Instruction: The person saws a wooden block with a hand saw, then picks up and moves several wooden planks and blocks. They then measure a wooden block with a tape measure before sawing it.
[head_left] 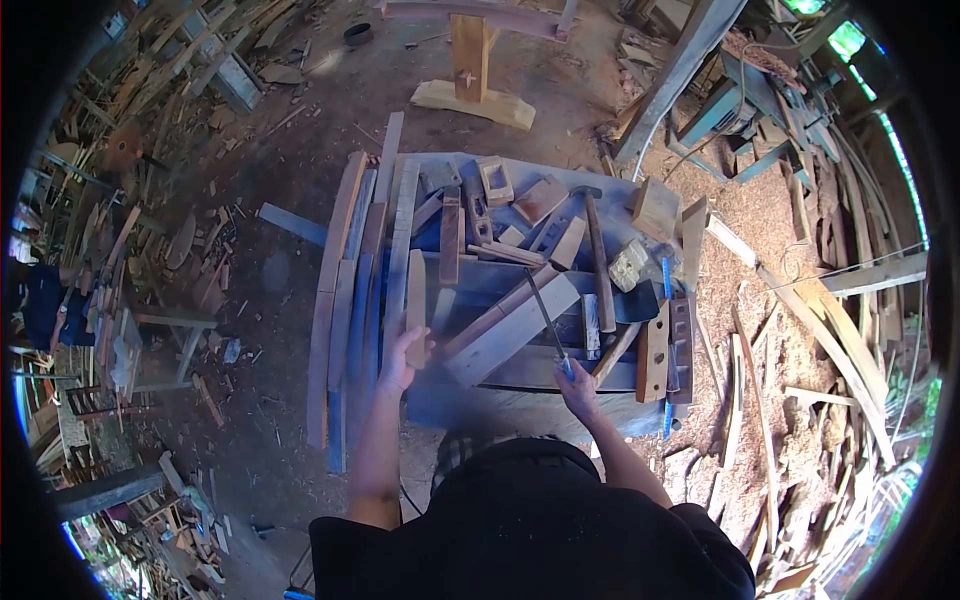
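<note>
My left hand [404, 358] is closed round the lower end of a narrow wooden piece [416, 300], which points away from me along the left part of the workbench [520, 168]. In my right hand [577, 386] is the blue handle of a long thin tool [546, 316]; its dark shaft slants up and to the left. Beneath the shaft lies a pale board [515, 335], set diagonally on the bench. Whether the shaft touches this board cannot be made out.
A hammer [597, 235], wooden blocks [541, 200] and a block with holes [653, 355] lie on the bench. Long boards [345, 290] stand along its left side. Beyond is a wooden stand [470, 75]. Shavings [745, 290] and offcuts cover the ground at right.
</note>
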